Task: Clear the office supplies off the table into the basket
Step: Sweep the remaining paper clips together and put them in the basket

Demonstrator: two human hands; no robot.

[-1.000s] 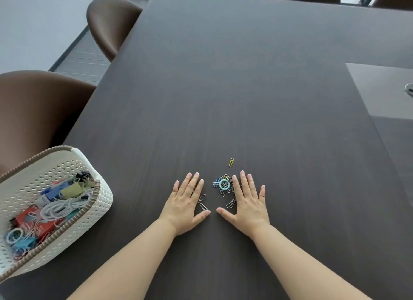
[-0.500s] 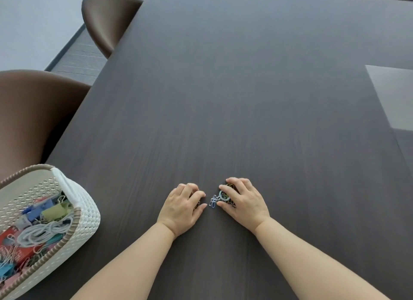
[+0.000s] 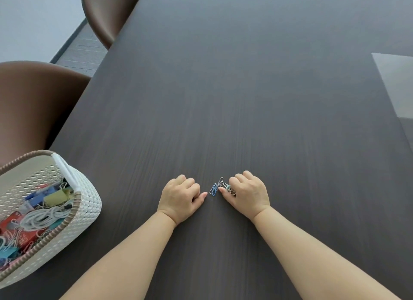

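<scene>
A small bunch of coloured paper clips (image 3: 216, 187) lies on the dark table (image 3: 245, 98) between my two hands. My left hand (image 3: 182, 196) rests on the table as a fist just left of the clips, thumb tip pointing at them; whether it holds any I cannot see. My right hand (image 3: 248, 193) is curled over more clips, some of them showing under its fingers and thumb. The white woven basket (image 3: 87, 208) stands at the table's left edge, holding binder clips, a white cable and a red box.
Two brown chairs stand along the table's left side, the near one (image 3: 38, 103) behind the basket and another (image 3: 107, 11) farther back. A lighter grey panel (image 3: 395, 81) is set into the table at the right.
Both hands went from flat with fingers spread to curled fists, raking the scattered clips together. The lone yellow clip beyond them is out of sight. The camera has tilted down.
</scene>
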